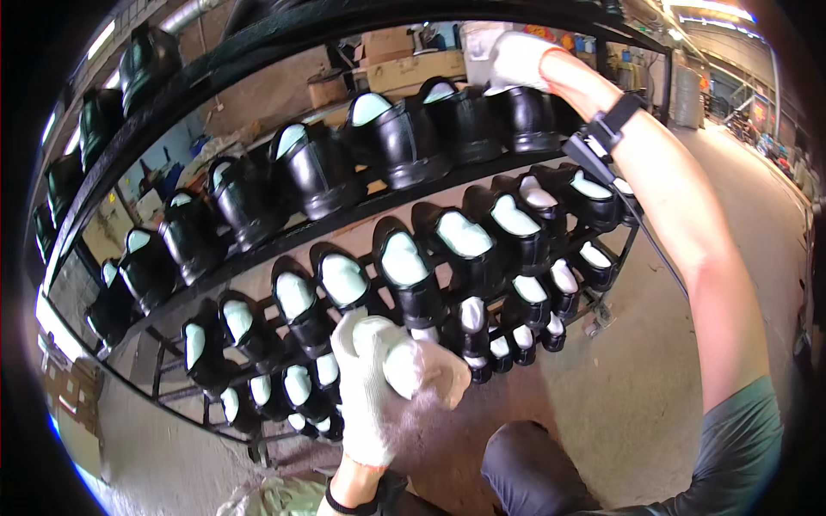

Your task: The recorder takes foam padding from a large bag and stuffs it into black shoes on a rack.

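My left hand [366,374], in a white knitted glove, is closed around a pale, crumpled bundle [430,374] with a rounded white part beside the fingers. What the bundle is made of I cannot make out. Up at the right, my right hand [520,64], gloved the same way, reaches to the top opening of a black shoe [527,120] on an upper rail; its fingers are largely hidden there. Next to that shoe stands another black shoe [465,125]. Below, black shoes with pale green-white linings, such as this shoe [402,267], fill the lower rows.
A black metal rack [344,211] holds several tilted rows of shoes and spans the view. Its frame post [668,86] stands at the right. Behind the rack are cardboard boxes [387,45] and a white container [478,52]. Concrete floor [637,378] stretches to the right.
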`<state>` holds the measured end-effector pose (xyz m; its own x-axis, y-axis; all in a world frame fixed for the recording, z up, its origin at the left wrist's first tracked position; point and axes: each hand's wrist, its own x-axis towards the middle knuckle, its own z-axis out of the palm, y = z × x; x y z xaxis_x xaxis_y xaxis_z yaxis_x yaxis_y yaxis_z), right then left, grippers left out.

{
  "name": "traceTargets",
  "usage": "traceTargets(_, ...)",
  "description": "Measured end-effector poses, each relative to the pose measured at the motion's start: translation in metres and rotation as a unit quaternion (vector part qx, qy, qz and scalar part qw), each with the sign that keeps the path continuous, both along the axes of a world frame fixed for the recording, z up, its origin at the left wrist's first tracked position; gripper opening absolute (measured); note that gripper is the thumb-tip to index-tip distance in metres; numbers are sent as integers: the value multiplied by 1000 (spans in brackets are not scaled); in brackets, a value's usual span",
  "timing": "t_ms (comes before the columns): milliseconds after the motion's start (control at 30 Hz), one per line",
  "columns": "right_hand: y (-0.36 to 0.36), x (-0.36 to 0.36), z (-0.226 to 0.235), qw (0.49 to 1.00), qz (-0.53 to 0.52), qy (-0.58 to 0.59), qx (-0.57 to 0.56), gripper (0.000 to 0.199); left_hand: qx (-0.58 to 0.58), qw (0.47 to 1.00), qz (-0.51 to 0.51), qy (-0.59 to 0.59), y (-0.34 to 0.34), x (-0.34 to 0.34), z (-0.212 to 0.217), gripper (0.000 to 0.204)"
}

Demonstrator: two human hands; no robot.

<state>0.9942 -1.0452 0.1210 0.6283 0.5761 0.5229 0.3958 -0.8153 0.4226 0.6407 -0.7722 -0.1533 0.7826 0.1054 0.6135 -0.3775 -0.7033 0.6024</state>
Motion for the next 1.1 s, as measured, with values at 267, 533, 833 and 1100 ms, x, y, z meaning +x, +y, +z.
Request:
traceTargets(267, -35, -64, 18, 982, 94, 6, 161, 36, -194, 979, -64, -20, -16, 13, 15, 67)
traceTargets(533, 28, -258, -153, 696, 509, 443, 245, 88, -304, 929, -209, 2, -44, 23, 51, 70)
traceTargets(833, 3, -250, -103, 549, 429, 662, 277, 82, -94, 977, -189, -34, -51, 29, 83, 91)
traceTargets(1100, -3, -145, -30, 850, 344, 22, 399, 66, -36, 985, -135, -104, -62, 22, 88, 65)
